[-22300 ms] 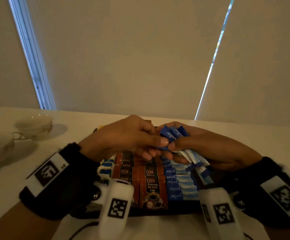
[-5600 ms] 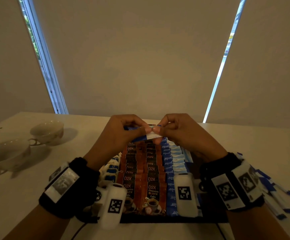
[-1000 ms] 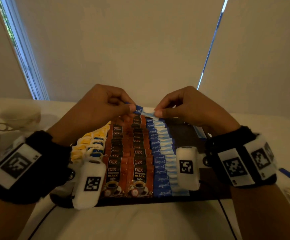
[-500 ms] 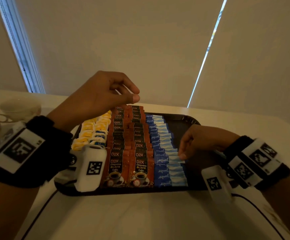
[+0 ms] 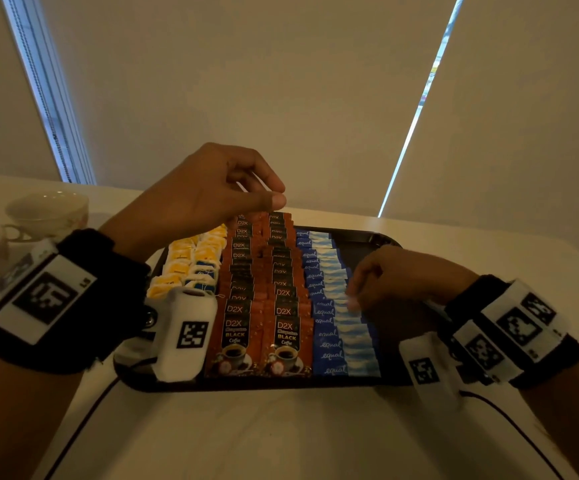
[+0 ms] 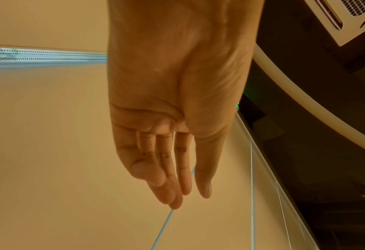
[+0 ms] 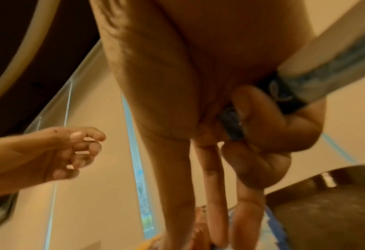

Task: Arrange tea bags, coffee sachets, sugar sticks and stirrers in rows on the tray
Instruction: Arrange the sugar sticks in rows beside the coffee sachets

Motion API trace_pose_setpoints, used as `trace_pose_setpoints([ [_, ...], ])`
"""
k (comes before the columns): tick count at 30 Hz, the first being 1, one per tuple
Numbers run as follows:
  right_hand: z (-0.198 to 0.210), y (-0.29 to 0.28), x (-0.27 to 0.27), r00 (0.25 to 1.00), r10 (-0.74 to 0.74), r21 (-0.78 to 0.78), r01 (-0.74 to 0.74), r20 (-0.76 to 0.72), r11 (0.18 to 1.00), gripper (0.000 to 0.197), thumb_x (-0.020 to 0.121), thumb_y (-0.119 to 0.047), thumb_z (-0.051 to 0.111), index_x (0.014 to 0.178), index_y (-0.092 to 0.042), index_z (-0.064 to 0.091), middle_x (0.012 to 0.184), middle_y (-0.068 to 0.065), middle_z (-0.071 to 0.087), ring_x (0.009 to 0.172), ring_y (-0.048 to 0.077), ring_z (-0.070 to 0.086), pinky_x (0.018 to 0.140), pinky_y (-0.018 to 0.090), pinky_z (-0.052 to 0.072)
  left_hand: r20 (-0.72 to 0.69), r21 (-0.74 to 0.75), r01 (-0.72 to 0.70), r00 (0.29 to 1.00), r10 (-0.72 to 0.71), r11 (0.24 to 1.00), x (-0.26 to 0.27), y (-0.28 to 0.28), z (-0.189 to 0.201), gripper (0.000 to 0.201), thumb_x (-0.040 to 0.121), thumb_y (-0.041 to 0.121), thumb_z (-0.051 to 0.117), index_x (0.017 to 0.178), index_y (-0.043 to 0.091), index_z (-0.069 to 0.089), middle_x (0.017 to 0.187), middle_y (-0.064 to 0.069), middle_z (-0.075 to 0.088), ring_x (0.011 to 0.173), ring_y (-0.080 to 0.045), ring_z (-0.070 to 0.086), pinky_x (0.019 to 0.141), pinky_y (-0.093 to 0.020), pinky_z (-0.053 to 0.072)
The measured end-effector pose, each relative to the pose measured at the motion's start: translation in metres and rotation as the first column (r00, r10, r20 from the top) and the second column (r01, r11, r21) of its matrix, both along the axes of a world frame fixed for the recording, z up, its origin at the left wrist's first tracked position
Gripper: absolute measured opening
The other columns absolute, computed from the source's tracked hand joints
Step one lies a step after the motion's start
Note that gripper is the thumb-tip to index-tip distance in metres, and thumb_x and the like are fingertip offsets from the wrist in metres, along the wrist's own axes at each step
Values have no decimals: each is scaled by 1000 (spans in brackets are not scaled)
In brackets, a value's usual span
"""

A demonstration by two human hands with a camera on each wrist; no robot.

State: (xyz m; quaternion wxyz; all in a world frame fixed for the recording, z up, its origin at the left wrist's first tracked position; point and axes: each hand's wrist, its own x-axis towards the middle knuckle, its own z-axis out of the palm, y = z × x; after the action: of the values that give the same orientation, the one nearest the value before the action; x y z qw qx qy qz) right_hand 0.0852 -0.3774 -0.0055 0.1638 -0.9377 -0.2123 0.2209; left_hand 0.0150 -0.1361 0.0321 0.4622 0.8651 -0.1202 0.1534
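A dark tray (image 5: 264,383) holds rows running away from me: yellow-and-white tea bags (image 5: 191,261) at left, two rows of brown coffee sachets (image 5: 264,289), then blue sugar sticks (image 5: 329,306). My left hand (image 5: 270,199) hovers above the far end of the coffee rows, its fingers (image 6: 187,194) relaxed and holding nothing. My right hand (image 5: 354,299) rests its fingertips on the right edge of the sugar row. In the right wrist view its ring and little fingers (image 7: 262,135) curl round a blue-and-white sugar stick (image 7: 318,74), while the longer fingers point down at the row. No stirrers show.
Two pale cups (image 5: 46,209) stand on the white table at far left. The right strip of the tray (image 5: 360,247) is bare dark surface. Black cables (image 5: 73,434) run from the wrist cameras across the near table. Window blinds fill the background.
A second ago both hands held a sugar stick at the far end of the sugar row. The hands have since parted: the left rose, the right came down to the middle of that row.
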Motion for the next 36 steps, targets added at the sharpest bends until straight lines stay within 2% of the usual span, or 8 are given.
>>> trace_pose_setpoints([
  [3,16,16,-13,996,-93,395,89,-9,914,34,78,-49,59,95,-21,64,83,-6,64,57,1,50,49,12,35,-25,20,20,999,-20,1000,0,-5,-3,40,62,47,65,92,21,69,82,-2,70,69,-14,67,50,-16,49],
  [7,28,41,-25,953,35,864,257,-300,433,56,73,-60,49,105,-16,65,71,-2,61,47,4,31,39,17,21,-159,57,119,981,-109,991,-4,-19,-7,38,65,49,63,85,18,71,75,5,72,66,-9,67,55,-18,51],
  [13,25,68,-32,878,194,899,436,-437,50,64,84,-65,42,111,-10,63,73,3,58,53,11,31,43,21,26,-248,48,163,958,-146,985,-2,-35,-19,56,59,52,69,99,12,73,75,-2,72,61,-5,63,59,-25,54],
  [17,25,69,-29,864,230,878,474,-449,-64,63,85,-62,43,113,-8,61,76,6,59,57,13,35,45,21,33,-255,54,129,960,-111,990,2,-33,-24,20,72,32,77,79,15,70,61,5,66,54,-5,61,55,-24,52],
  [21,23,69,-25,875,217,886,458,-434,-75,55,84,-53,50,116,-9,59,86,9,63,70,16,51,62,27,46,-186,34,87,979,-80,996,5,-35,-27,12,77,23,75,67,20,69,61,3,67,53,-7,59,53,-23,51],
  [24,19,69,-21,937,80,938,334,-341,90,44,79,-38,60,115,-13,59,101,7,65,91,18,61,76,32,54,-92,-27,2,996,-5,1000,5,-35,-27,15,75,24,76,66,14,70,55,4,63,50,-9,55,54,-19,47],
  [29,13,69,-24,985,21,951,158,-170,267,19,84,-24,64,98,-10,65,68,-4,66,70,11,61,69,24,56,-77,-192,-99,993,86,976,7,-27,-26,30,72,25,74,75,-3,63,59,-12,60,43,-10,51,44,-16,43],
  [36,12,64,-19,993,-121,925,42,4,378,7,86,-12,64,87,-5,65,88,25,67,75,27,62,74,40,53,-199,-138,-37,980,9,990,1,-24,-14,40,61,40,70,82,5,68,69,-6,71,60,-14,67,53,-21,55],
])
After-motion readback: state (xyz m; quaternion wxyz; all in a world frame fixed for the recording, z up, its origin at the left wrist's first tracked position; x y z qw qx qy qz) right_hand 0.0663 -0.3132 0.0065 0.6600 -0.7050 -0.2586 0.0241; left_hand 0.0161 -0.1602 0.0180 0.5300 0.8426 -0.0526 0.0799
